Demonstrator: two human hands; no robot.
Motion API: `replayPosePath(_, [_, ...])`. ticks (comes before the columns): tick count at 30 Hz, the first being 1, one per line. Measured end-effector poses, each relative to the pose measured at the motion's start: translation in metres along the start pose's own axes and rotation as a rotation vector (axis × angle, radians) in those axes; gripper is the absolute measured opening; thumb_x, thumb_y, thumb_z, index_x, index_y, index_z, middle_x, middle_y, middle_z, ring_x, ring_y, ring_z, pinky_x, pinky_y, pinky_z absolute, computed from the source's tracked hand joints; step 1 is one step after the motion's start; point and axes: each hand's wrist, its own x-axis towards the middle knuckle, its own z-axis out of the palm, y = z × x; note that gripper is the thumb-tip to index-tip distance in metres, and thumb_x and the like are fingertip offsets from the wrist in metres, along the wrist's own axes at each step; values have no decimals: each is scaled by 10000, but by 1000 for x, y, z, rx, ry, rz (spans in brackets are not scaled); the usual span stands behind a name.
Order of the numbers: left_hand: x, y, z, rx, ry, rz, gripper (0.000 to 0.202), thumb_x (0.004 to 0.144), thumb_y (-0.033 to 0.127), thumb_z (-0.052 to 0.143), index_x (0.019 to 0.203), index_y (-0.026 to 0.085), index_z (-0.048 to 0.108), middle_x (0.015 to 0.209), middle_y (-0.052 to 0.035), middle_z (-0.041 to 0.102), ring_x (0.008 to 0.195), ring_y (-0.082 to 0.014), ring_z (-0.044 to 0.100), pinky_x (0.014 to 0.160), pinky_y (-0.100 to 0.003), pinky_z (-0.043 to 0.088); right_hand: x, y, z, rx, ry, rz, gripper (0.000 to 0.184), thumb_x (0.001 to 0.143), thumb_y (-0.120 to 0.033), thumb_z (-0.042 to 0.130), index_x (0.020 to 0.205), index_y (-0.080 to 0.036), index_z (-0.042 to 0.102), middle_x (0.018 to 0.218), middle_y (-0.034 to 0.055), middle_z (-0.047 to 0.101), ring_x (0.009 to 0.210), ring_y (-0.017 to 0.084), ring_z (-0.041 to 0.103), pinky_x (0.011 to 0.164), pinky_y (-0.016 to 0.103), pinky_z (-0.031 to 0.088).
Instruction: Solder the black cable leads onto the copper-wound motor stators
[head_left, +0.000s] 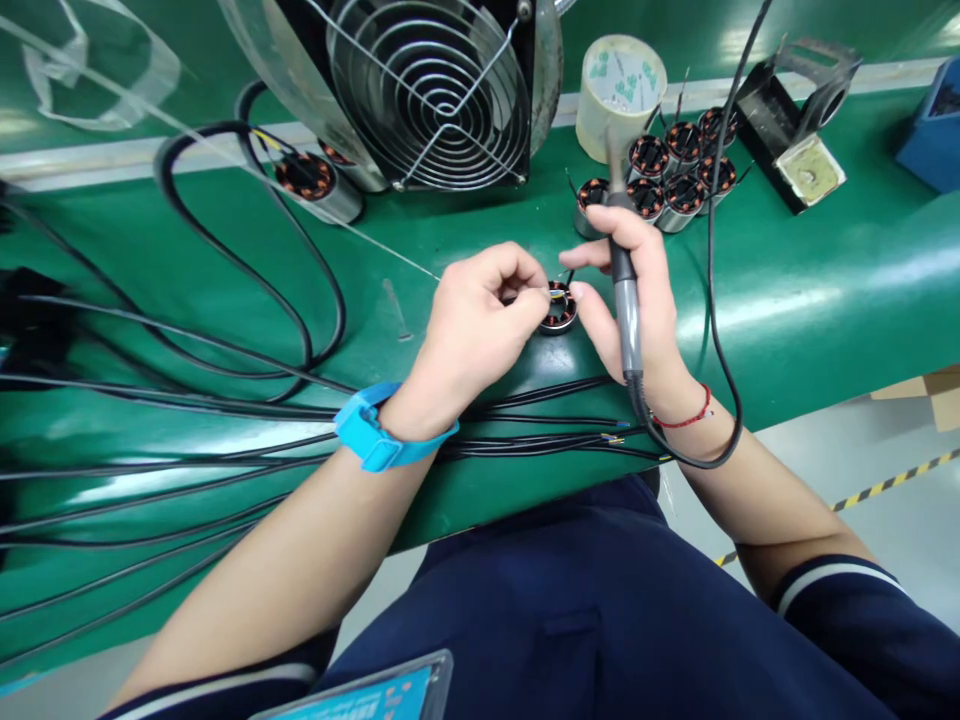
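While left hand (484,315) pinches wires (557,294) | right hand (654,305) holds soldering iron (627,312)

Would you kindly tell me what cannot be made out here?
Head view: coloured wires, mostly hidden by the left hand.
Head view: tip of the soldering iron, blurred.
Head view: badge, cut off by the bottom edge.
Head view: blue box, cut off by the right edge.

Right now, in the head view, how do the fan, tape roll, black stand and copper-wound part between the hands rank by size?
Largest first:
1. Fan
2. Tape roll and black stand, too close to rank
3. Copper-wound part
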Motion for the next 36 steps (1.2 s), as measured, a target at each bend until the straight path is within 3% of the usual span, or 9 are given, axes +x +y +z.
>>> replayPosePath(4, [1,0,0,-46,13,-56,161,707,64,573,654,216,584,636,26,571,608,-135,494,579,-299,404,3,9,1,16,-8,40,539,907,-135,629,1376,-289,412,1405,70,644,1193,188,702,1036,361,571])
replayPosePath(7, [0,3,-1,-69,22,-97,169,703,56,569,647,216,583,639,25,566,602,-134,486,572,-301,401,4,12,3,217,-48,34,440,921,-185,592,1337,-243,459,1139,22,741,1000,166,747,944,346,610])
replayPosePath(10, [-3,6,-4,-88,10,-127,158,690,67,577,643,218,583,631,24,559,596,-134,486,559,-297,403,2,10,4,290,-89,52,390,932,-246,586,1308,-244,481,875,-42,737,828,163,736,850,330,637])
replayPosePath(16, [-6,6,-6,-88,-59,-130,157,691,73,606,637,218,579,612,22,541,579,-126,472,540,-289,391,-4,9,7,204,-200,117,454,948,-192,617,1371,-272,471,922,-35,739,837,141,731,818,267,627])
replayPosePath(21, [-4,1,-2,-82,-60,-124,147,696,95,602,640,224,558,611,18,539,585,-139,478,539,-302,395,-7,3,2,176,-107,62,433,946,-160,599,1355,-265,507,936,-26,738,834,147,721,808,267,625])
replayPosePath(25, [-5,1,-2,-79,-46,-125,149,690,85,583,648,227,563,629,12,559,607,-146,494,559,-313,406,-17,-15,-17,8,-42,49,344,1041,-288,541,1382,-324,543,1121,19,762,935,183,757,928,341,631])
replayPosePath(28, [-4,0,-2,-67,-54,-111,149,694,85,579,651,226,558,628,16,562,604,-142,492,557,-307,406,-31,-21,-28,-19,20,-59,362,1060,-388,532,1421,-374,554,1220,16,746,832,187,756,856,380,653])
replayPosePath(33, [-4,-1,0,-26,-32,-81,158,691,82,569,639,226,532,601,24,539,578,-130,468,536,-300,376,-49,-19,-29,25,214,-153,263,1000,-391,632,1254,-341,679,1036,10,774,754,191,744,695,348,652])
replayPosePath(36, [-6,1,0,16,1,-67,166,699,86,573,638,232,521,602,23,525,573,-130,459,532,-310,371,-50,-22,-29,5,248,-213,161,989,-348,618,1103,-284,712,878,1,763,696,169,740,610,291,628])
